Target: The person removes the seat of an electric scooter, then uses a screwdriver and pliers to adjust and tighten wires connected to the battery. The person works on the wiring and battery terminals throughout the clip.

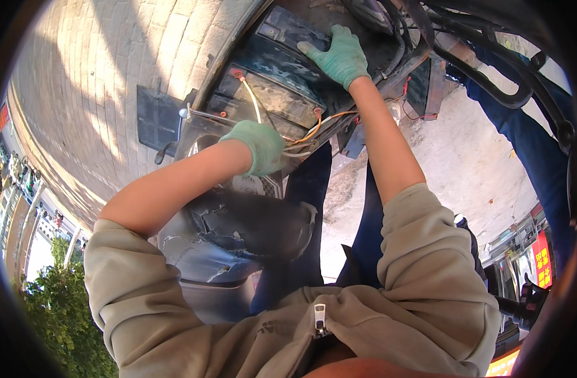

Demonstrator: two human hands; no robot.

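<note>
Both my hands wear green gloves and reach into the open battery bay of a scooter (203, 94). My right hand (339, 55) lies flat on the farthest dark battery (282, 31), fingers stretched over its top. My left hand (258, 146) is curled at the near edge of the nearest battery (272, 101), just where the orange and white wires (310, 132) come out. Its fingertips are hidden, so I cannot see what it grips. A yellow wire (253, 97) runs over that battery from a red terminal.
A cracked blue-grey body panel (238, 233) sits below my left arm. A black mud flap (157, 120) hangs at the left. Black frame tubes (490, 82) and another person's blue trouser leg (534, 145) are at the right. Brick paving (99, 75) lies beyond.
</note>
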